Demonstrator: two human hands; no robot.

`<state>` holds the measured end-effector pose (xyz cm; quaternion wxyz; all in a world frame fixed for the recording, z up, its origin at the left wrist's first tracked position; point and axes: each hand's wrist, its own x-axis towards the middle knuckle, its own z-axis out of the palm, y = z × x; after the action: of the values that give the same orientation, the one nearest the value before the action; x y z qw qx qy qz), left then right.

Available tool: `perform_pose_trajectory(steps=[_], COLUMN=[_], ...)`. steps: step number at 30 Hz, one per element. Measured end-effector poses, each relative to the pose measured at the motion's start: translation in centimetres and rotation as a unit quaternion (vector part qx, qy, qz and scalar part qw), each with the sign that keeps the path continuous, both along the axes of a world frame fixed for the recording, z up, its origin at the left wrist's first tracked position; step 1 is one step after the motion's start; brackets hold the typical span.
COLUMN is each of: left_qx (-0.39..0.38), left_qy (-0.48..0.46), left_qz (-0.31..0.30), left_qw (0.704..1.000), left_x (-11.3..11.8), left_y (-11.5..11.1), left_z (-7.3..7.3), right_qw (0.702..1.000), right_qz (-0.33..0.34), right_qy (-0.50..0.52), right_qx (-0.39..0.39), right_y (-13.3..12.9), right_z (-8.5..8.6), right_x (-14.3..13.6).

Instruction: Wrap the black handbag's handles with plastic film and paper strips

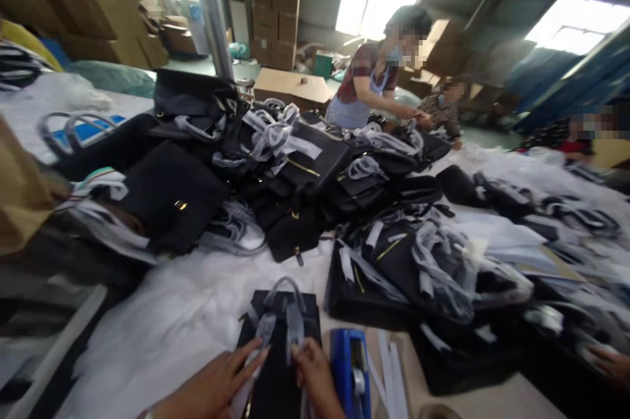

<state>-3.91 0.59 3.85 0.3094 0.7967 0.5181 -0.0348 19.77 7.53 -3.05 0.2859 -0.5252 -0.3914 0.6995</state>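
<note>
A black handbag (278, 373) lies in front of me at the bottom middle, its flat side up. Its looped handle (285, 284) is wrapped in clear plastic, and the wrapped ends run down over the bag. My left hand (224, 373) rests at the bag's left side, fingers stretched out and touching the left wrapped handle end. On the right side, my right hand (312, 366) pinches the other wrapped handle end between thumb and fingers. Just right of that hand stands a blue tape dispenser (350, 366).
White strips (391, 373) lie beside the dispenser. Black bags (315, 156) with wrapped handles pile up across the table, and more bags (394, 261) sit close at right. White sheeting (162, 314) covers the left. A co-worker (377, 77) stands behind the pile; another person's hand (610, 361) shows far right.
</note>
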Motion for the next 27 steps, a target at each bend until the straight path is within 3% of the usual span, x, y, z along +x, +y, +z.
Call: perform_pose_trajectory(steps=[4,27], left_qx=[-0.006,0.025], left_qy=[0.0,-0.018], left_qz=[0.007,0.009], left_qw=[1.0,0.999], left_x=[-0.2,0.1], left_y=[0.1,0.8], left_z=[0.1,0.0], right_qw=[1.0,1.0], right_qz=[0.004,0.012], right_qy=[0.018,0.02], right_qx=[-0.014,-0.013], right_y=[-0.4,-0.2], right_z=[-1.2,-1.6], right_x=[-0.1,0.2])
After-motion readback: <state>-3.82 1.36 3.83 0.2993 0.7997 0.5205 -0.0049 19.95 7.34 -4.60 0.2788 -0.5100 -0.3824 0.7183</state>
